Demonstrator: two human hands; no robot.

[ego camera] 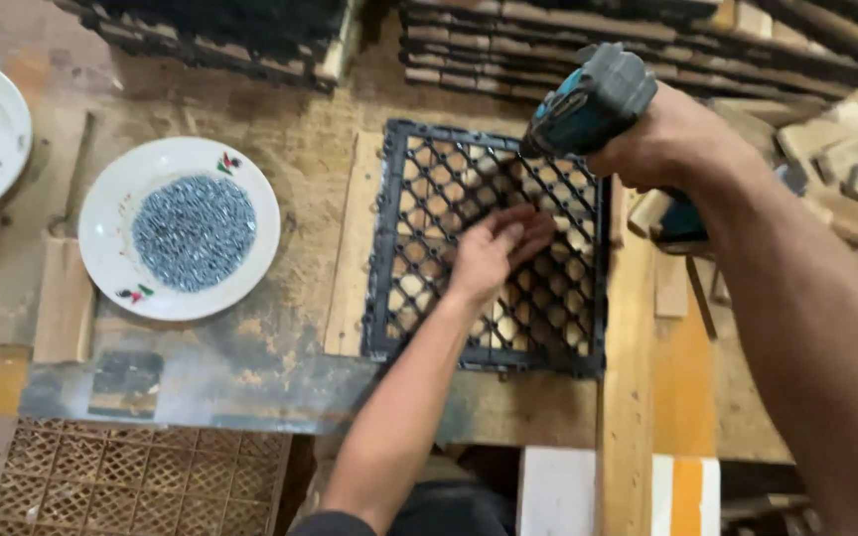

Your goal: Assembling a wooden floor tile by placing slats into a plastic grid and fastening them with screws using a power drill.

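A person's left hand rests on a black plastic grid tile lying flat on a worn wooden counter, its fingers bunched together as if pinching something too small to make out. The right hand grips a teal cordless drill, held just above the tile's far edge. Well to the left of both hands sits a white plate heaped with screws. Stacked tiles lie beyond the hands.
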